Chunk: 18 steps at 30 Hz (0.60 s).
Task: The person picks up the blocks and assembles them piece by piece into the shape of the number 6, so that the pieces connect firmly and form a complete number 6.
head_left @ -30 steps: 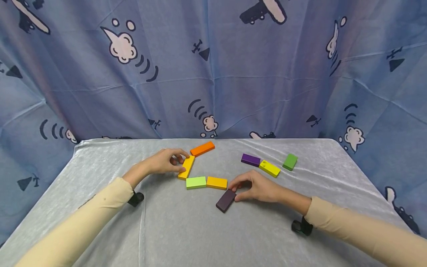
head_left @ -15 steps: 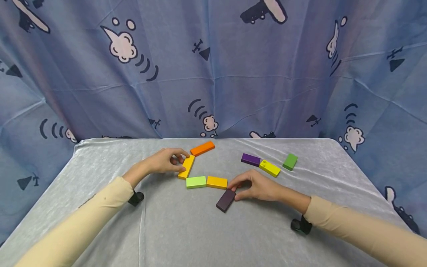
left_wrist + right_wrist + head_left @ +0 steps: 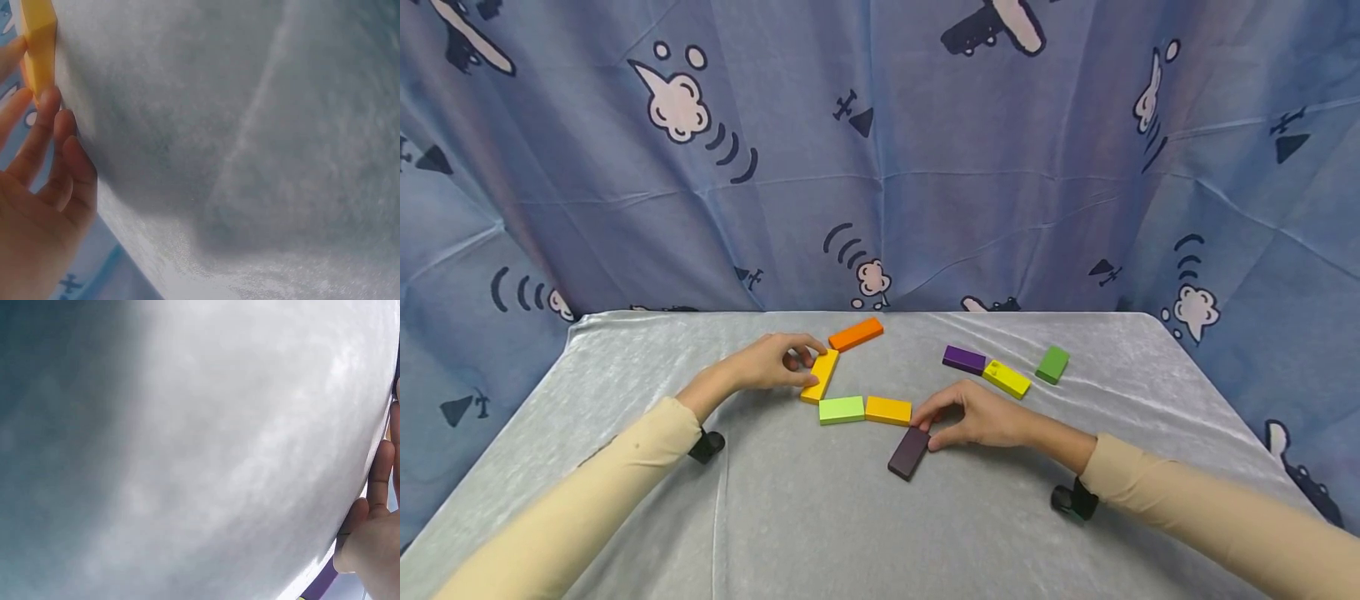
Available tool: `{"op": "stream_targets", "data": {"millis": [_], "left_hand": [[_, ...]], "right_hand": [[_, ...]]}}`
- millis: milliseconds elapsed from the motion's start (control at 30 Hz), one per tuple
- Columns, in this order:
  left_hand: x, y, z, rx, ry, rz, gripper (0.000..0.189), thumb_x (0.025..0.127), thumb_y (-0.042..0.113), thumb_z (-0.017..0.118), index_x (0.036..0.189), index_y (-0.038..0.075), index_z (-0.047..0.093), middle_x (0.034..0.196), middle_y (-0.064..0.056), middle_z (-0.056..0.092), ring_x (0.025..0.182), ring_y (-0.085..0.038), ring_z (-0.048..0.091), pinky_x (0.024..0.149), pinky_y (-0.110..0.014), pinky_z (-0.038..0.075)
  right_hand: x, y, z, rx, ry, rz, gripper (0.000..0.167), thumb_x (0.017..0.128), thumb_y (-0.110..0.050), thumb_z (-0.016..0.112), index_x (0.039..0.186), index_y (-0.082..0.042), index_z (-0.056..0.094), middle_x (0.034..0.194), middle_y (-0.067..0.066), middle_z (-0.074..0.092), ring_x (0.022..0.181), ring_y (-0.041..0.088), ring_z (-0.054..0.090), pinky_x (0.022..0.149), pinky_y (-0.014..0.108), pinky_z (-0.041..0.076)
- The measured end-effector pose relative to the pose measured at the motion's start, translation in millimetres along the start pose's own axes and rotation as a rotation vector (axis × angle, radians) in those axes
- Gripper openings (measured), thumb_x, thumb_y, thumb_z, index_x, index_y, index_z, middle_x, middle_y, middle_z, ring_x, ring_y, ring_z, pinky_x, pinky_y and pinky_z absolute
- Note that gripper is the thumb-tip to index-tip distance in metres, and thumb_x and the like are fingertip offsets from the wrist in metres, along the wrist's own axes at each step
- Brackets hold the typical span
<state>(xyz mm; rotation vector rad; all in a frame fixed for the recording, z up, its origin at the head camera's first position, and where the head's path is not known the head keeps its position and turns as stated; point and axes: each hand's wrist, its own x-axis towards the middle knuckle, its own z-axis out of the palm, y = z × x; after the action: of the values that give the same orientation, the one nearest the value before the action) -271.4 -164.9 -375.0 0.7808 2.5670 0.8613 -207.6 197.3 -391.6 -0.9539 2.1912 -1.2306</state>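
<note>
My left hand (image 3: 771, 362) pinches a yellow rectangular block (image 3: 822, 377) by its far end and near side; the left wrist view shows thumb and finger on that yellow block (image 3: 41, 44). An orange block (image 3: 856, 334) lies just beyond its far end. By its near end a light green block (image 3: 841, 410) and an amber block (image 3: 888, 411) lie end to end. My right hand (image 3: 977, 417) holds a dark plum block (image 3: 909, 453) between thumb and fingers, close to the amber block's right end. In the right wrist view that hand (image 3: 378, 544) shows only partly.
Toward the back right, a purple block (image 3: 964, 359) touches a bright yellow block (image 3: 1007, 379) with raised bumps at one end. A green block (image 3: 1052, 365) lies farther right. Grey cloth (image 3: 797, 533) covers the table, wrinkled on the right; a blue patterned curtain (image 3: 1000, 167) hangs behind.
The dark plum block has turned slightly and shifted a few pixels right and nearer the person. My right forearm has moved slightly left; the left hand holds still.
</note>
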Motion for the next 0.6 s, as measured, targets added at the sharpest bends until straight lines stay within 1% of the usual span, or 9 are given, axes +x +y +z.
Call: {"op": "stream_targets", "data": {"millis": [100,233,467,600], "left_hand": [[-0.5,-0.3,0.1,-0.002,0.0,0.006,0.047,0.093,0.022,0.078,0.136,0.011,0.063,0.11,-0.004,0.066,0.094,-0.021,0.061,0.074,-0.034,0.05],[-0.5,-0.5,0.5,-0.003,-0.001,0.005,0.047,0.093,0.022,0.078,0.135,0.011,0.063,0.11,-0.004,0.066,0.094,-0.02,0.061,0.073,-0.033,0.05],[0.1,-1.1,0.6,-0.007,0.0,0.0,0.047,0.093,0.021,0.078,0.135,0.011,0.063,0.109,-0.004,0.066,0.093,-0.021,0.06,0.071,-0.033,0.049],[-0.6,-0.8,-0.1,-0.003,0.001,0.005,0.047,0.093,0.022,0.078,0.135,0.011,0.063,0.109,-0.004,0.066,0.093,-0.021,0.06,0.072,-0.033,0.05]], "right_hand": [[0.7,0.3,-0.1,0.001,-0.008,-0.007,0.032,0.086,-0.006,0.082,0.117,-0.006,0.076,0.102,-0.001,0.074,0.099,0.026,0.065,0.095,0.043,0.049],[1.0,1.1,-0.2,-0.007,-0.009,-0.02,0.032,0.086,-0.006,0.082,0.117,-0.007,0.076,0.102,-0.002,0.074,0.098,0.025,0.065,0.094,0.04,0.049],[1.6,1.2,0.2,-0.005,0.012,-0.004,0.03,0.085,-0.006,0.083,0.114,-0.011,0.078,0.101,-0.004,0.074,0.096,0.022,0.066,0.091,0.035,0.051],[1.8,2.5,0.4,-0.015,0.018,-0.045,0.025,0.086,-0.006,0.082,0.111,-0.008,0.078,0.101,-0.003,0.074,0.094,0.023,0.066,0.088,0.036,0.052]]}}
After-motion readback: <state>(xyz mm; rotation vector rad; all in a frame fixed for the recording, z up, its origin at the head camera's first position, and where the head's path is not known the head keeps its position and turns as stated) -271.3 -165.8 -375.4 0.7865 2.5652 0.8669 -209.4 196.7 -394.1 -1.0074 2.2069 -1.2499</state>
